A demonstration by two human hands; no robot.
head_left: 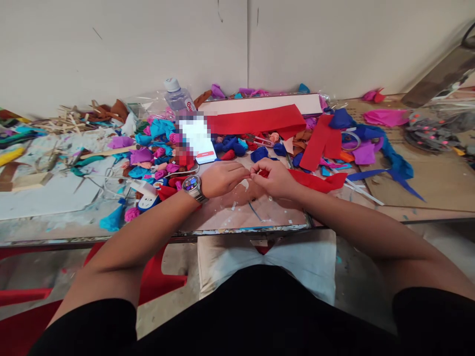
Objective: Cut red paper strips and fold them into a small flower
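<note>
My left hand (221, 179), with a watch (192, 184) on its wrist, has its fingers bent and pressed together. Its fingertips meet those of my right hand (273, 179) just above the table. Red crepe paper shows between the curled fingers of my right hand, which is closed in a pinch. A red crepe paper strip (322, 181) stretches out to the right from behind that hand. What lies between the left fingertips is too small and covered to make out.
A lit phone (196, 141) leans before a plastic bottle (180, 99). Crumpled colored paper pieces (141, 156) spread around it. Wider red strips (260, 119) lie behind my hands. A power strip (147, 201) with a cable is at left, a tape roll (351, 140) at right.
</note>
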